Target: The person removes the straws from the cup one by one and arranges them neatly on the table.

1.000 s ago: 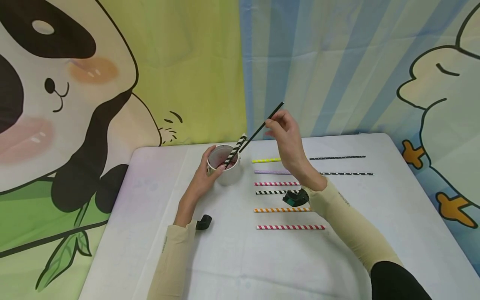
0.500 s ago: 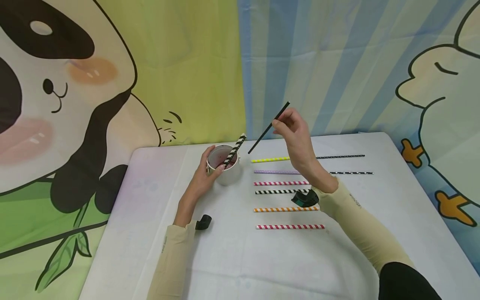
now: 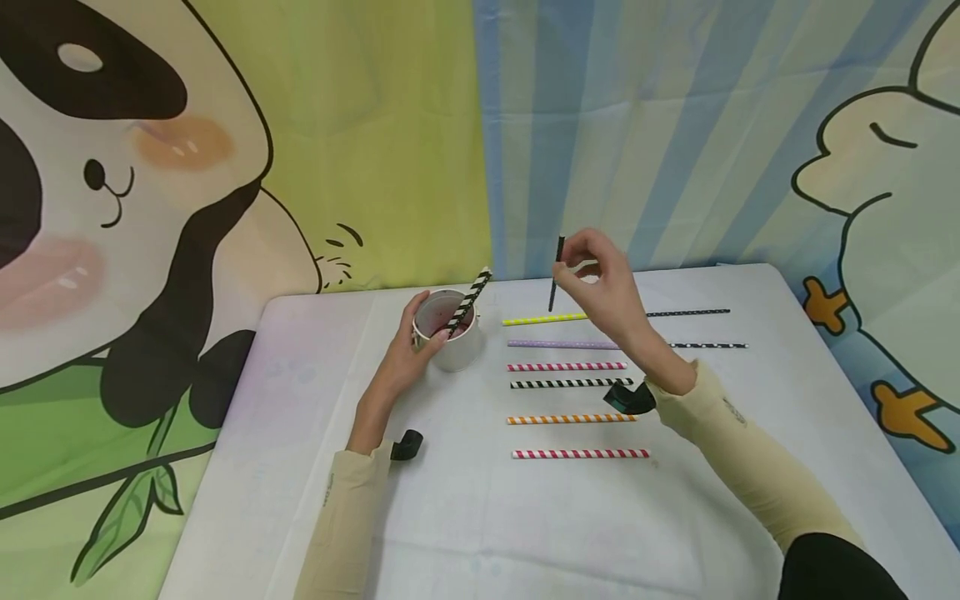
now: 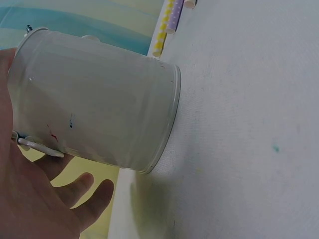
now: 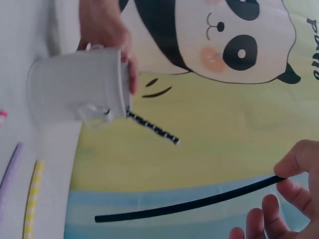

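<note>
Right hand (image 3: 609, 287) pinches black straw (image 5: 199, 203); left hand (image 3: 408, 354) curls round bucket (image 3: 460, 354). Pinch lightly, likely crushable; avoid yellow straw (image 3: 540, 320) below right hand.

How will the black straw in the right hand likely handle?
The black straw is probably light: the right hand holds it in a fingertip pinch. It seems fairly stiff, jutting out with a slight curve. Its slim tubular shape may roll if set down.
</note>
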`<state>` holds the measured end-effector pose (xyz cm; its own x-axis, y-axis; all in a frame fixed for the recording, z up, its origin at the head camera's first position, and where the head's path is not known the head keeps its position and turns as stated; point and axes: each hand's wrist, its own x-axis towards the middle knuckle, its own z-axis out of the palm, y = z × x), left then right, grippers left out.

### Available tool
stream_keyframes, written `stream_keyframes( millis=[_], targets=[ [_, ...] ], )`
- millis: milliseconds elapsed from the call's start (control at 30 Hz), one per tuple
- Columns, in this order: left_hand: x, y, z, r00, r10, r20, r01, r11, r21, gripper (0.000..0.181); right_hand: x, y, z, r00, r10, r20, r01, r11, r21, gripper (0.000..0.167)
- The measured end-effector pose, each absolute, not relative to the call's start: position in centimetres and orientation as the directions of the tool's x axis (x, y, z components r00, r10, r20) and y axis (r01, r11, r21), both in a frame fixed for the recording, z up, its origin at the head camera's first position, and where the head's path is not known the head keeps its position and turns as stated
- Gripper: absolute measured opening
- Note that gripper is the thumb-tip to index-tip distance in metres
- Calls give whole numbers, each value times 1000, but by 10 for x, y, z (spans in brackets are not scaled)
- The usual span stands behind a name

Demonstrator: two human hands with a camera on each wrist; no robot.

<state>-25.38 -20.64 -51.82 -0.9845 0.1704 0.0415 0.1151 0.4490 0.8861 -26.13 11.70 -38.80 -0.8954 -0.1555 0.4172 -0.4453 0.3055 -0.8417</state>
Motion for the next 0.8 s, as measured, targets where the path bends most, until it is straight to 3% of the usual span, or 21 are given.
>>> stream_keyframes(
  millis=[300, 500, 800],
  targets=[
    [-254, -206, -519, -986, 165, 35, 105, 439, 892, 74, -259, 127, -397, -851, -260, 456, -521, 532, -668, 4],
    [-255, -206, -519, -986, 163, 30, 100, 441, 892, 73, -257, 134, -402, -843, -302, 445, -531, 606, -593, 5],
    [-254, -206, -519, -985, 167, 35, 104, 431, 896, 73, -254, 145, -411, -769, -367, 524, -608, 671, -424, 7]
  ],
)
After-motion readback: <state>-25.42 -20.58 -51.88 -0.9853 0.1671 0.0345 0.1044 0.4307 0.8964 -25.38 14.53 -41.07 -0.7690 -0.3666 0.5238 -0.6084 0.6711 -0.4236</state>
